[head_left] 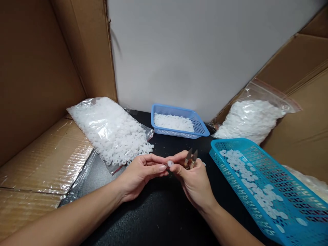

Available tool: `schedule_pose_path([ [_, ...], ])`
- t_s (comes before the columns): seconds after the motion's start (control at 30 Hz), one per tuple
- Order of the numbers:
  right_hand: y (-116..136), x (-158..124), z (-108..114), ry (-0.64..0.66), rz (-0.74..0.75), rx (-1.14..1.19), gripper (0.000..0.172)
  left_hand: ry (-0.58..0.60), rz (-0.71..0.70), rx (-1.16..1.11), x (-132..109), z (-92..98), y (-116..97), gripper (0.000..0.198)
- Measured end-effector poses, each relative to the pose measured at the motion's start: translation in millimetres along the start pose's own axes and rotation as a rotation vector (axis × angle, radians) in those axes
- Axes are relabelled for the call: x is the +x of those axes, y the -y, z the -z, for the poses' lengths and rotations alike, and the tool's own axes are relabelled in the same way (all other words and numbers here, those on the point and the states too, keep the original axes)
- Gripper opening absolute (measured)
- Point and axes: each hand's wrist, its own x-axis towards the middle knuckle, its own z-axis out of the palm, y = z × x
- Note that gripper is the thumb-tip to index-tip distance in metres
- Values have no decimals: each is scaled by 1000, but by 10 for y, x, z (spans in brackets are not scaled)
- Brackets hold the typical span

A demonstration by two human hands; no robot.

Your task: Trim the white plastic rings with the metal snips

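Observation:
A small round translucent white plastic piece [170, 164] sits between the fingertips of both hands, above the black tabletop. My left hand [140, 174] is closed in a pinch at its left side. From the right, my right hand [194, 181] pinches the same piece between thumb and forefinger. That hand also keeps a pair of thread snips [189, 160] in its curled fingers, with the two pointed blades upward and apart. The snips' handles are mostly hidden by the hand.
To the left, an open clear bag [110, 130] spills white ring-shaped pieces. A blue basket [179, 132] of small white pieces stands behind the hands. At right is a teal basket [241, 191] with flat white pieces; behind it leans a filled zip bag [251, 116]. Cardboard [41, 164] borders the table.

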Motion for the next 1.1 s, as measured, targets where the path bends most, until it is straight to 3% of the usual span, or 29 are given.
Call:
schedule_pose_path([
  [0.1,22,-10,52,-41,134,-93,17,-14,13,37,-6,5,-21,28],
  [0.2,53,-22,93,45,336,-273,6,-9,-1,76,-8,20,-22,27],
  [0.3,81,-28,131,144,477,-396,16,9,-35,98,-8,30,-22,32],
  [0.37,92,-25,157,134,505,-434,19,23,-46,97,-9,32,-29,37],
  [0.73,65,-32,160,145,418,-367,7,105,-130,152,-23,13,-40,38],
  [0.93,56,-68,54,112,237,-52,13,135,-53,79,-73,-34,-27,54],
  [1.1,23,-39,33,133,145,-76,19,50,2,29,-70,-15,0,55],
])
